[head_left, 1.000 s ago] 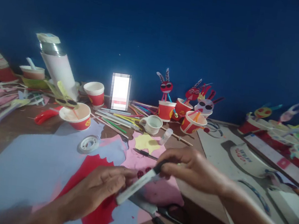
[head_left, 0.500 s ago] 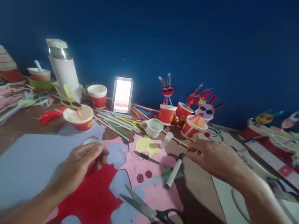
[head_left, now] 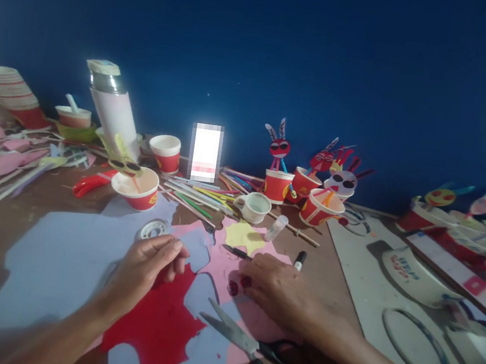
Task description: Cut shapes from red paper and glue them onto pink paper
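Observation:
My left hand hovers over red paper, thumb and fingers pinched together; what they hold, if anything, is hidden. My right hand reaches down over pink paper, its fingers stretched toward two small dark red round cutouts, fingertips at the farther one. Beyond its knuckles lies a black pen, partly covered by the hand. A black-capped marker shows behind it. Open scissors with black handles lie in front, blades pointing left. A yellow cutout rests on the pink sheet.
A white tape roll, a small white cup and a clear tube stand or lie beyond my hands. Colored sticks, red paper cups with paper figures, and a tall flask line the back. A white bowl sits right.
My right hand put the marker down on the right, let go, and moved left to the red cutouts. My left hand lifted off the papers and closed its fingers. The view shifted slightly.

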`<state>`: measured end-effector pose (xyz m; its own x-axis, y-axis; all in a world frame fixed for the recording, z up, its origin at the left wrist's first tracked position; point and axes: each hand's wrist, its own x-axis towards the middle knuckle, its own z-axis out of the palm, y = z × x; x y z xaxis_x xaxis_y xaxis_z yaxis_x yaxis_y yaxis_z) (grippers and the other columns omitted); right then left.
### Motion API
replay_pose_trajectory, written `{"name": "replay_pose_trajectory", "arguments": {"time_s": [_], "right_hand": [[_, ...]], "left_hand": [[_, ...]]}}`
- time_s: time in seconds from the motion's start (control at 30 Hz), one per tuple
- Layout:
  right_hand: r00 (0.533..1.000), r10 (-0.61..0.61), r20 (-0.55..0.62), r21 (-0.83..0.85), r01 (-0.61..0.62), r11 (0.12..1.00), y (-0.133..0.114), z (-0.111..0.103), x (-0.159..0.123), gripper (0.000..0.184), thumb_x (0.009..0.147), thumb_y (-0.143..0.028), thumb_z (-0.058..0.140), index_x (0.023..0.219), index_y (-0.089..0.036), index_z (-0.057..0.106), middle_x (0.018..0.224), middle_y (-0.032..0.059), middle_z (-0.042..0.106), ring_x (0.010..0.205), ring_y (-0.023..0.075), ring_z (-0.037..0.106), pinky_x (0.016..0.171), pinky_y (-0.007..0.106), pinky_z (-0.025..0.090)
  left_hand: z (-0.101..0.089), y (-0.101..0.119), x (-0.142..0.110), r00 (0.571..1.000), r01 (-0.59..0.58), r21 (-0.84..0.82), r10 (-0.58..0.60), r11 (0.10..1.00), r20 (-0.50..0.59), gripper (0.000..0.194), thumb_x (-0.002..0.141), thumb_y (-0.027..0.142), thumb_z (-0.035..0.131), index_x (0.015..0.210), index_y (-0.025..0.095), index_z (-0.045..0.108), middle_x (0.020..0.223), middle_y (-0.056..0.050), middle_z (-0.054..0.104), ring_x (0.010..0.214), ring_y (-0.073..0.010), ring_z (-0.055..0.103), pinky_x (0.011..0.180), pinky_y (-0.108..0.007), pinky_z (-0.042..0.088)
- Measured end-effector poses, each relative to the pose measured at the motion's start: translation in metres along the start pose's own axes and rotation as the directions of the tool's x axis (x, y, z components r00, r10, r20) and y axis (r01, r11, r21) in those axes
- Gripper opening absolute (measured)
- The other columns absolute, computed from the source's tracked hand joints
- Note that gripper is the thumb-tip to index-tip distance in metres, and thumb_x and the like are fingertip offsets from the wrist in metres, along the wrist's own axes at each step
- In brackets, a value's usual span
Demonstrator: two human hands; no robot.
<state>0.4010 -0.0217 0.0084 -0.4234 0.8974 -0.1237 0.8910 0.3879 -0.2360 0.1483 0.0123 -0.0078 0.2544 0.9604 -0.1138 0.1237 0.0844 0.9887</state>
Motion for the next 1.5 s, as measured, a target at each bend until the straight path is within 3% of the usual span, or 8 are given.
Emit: {"name": "replay_pose_trajectory", "arguments": {"time_s": [0.3,0.83,1.07,1.5], "right_hand": [[1.000,0.012,0.020,0.077,-0.013,0.997,0.005,0.001,0.000,0.023,0.080,-0.014,0.053,0.100,-0.022,0.062,0.098,0.0048,0.064,0.092,0.0204,0.059,0.075,0.029,0.039],[1.000,0.019,0.015,0.072,-0.020,0.997,0.007,0.005,0.000,0.014,0.082,-0.015,0.049,0.090,-0.019,0.060,0.094,0.0045,0.059,0.085,0.0178,0.058,0.071,0.027,0.039],[0.999,0.027,0.031,0.065,-0.029,0.997,0.006,0.004,0.000,0.019,0.082,-0.018,0.051,0.098,-0.019,0.060,0.098,0.0062,0.060,0.090,0.0205,0.058,0.074,0.029,0.040],[0.994,0.100,0.038,0.025,-0.101,0.995,0.001,0.007,0.008,0.015,0.084,-0.015,0.050,0.088,-0.019,0.064,0.092,0.0054,0.063,0.087,0.0210,0.061,0.070,0.030,0.040]], "left_hand": [[0.000,-0.002,0.000,0.998,0.030,0.021,-0.031,0.999,0.058,0.029,0.088,0.041,0.049,0.077,0.017,0.062,0.064,0.001,0.060,0.054,-0.0109,0.050,0.050,-0.022,0.038],[0.007,0.002,-0.004,0.992,0.038,0.116,-0.051,0.993,0.115,0.032,0.088,0.041,0.047,0.074,0.017,0.063,0.063,0.000,0.060,0.053,-0.0107,0.049,0.052,-0.023,0.038],[0.007,0.002,-0.003,0.989,0.024,0.128,-0.042,0.991,0.142,0.032,0.089,0.040,0.046,0.074,0.017,0.062,0.063,0.001,0.060,0.053,-0.0106,0.050,0.053,-0.023,0.039],[0.013,-0.001,-0.004,0.976,0.040,0.160,-0.073,0.986,0.205,0.034,0.089,0.041,0.044,0.073,0.016,0.061,0.062,0.000,0.059,0.052,-0.0103,0.049,0.052,-0.022,0.039]]}}
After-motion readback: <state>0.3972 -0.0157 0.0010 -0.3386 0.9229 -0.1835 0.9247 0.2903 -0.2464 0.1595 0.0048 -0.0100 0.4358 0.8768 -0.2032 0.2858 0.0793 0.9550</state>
